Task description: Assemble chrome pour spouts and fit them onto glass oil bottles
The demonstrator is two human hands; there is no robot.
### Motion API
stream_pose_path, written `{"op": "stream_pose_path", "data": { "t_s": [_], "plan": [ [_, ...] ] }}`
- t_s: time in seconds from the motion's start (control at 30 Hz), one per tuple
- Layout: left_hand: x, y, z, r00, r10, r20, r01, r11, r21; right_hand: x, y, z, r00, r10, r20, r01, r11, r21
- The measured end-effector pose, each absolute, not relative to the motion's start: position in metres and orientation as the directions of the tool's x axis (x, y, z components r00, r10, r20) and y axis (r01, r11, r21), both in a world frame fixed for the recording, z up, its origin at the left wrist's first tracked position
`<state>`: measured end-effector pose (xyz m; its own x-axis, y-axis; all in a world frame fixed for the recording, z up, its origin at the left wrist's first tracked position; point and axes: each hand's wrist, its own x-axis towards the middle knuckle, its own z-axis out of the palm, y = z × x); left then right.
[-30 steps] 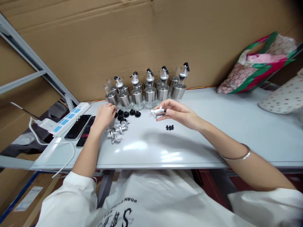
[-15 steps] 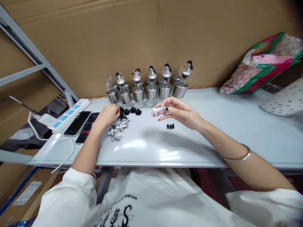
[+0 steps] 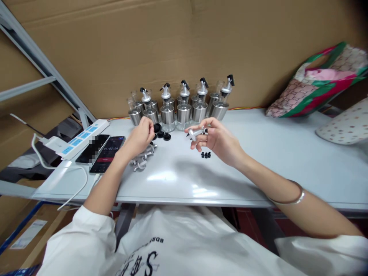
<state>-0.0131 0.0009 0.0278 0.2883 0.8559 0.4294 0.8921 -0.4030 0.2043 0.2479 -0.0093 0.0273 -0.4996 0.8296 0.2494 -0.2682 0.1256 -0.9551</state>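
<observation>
My right hand [image 3: 217, 140] holds a small silver pour spout [image 3: 195, 133] between thumb and fingers, above the white table [image 3: 258, 161]. My left hand [image 3: 140, 137] is raised a little and pinches a round black cap [image 3: 156, 127] at its fingertips. Below it lie a heap of silver spouts [image 3: 142, 159] and a few more black caps [image 3: 163, 135]. A cluster of tiny black plugs [image 3: 206, 155] sits just under my right hand. Several steel and glass dispenser bottles [image 3: 179, 105] stand in a row at the back.
Two phones [image 3: 100, 151] and a white power strip [image 3: 77, 140] lie at the left end of the table. A colourful bag [image 3: 313, 82] and a dotted cloth item [image 3: 345, 124] rest at the right. Cardboard forms the wall behind.
My left hand has lifted off the pile with a black cap and moved right toward my right hand. My right hand has turned the spout and drawn slightly nearer.
</observation>
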Motion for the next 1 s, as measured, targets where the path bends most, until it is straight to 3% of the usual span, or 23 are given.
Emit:
{"op": "stream_pose_path", "data": {
  "t_s": [0.13,0.27,0.43,0.77,1.0],
  "plan": [
    [0.007,-0.012,0.024,0.436,0.693,0.575,0.764,-0.622,0.171,0.242,-0.008,0.017,-0.446,0.864,0.236,-0.277,0.118,-0.954],
    [0.023,-0.017,0.009,0.558,0.479,0.678,0.671,-0.740,-0.030,0.240,-0.003,0.010,-0.437,0.875,0.208,-0.291,0.081,-0.953],
    [0.028,-0.019,0.002,0.608,0.250,0.753,0.615,-0.748,-0.248,0.240,-0.003,0.008,-0.390,0.900,0.194,-0.247,0.101,-0.964],
    [0.035,-0.029,-0.002,0.654,0.107,0.749,0.515,-0.788,-0.337,0.236,-0.015,0.005,-0.532,0.840,0.107,-0.126,0.047,-0.991],
    [0.032,-0.027,0.000,0.687,0.084,0.722,0.490,-0.787,-0.374,0.238,-0.017,0.010,-0.520,0.827,0.214,-0.028,0.234,-0.972]
  ]
}}
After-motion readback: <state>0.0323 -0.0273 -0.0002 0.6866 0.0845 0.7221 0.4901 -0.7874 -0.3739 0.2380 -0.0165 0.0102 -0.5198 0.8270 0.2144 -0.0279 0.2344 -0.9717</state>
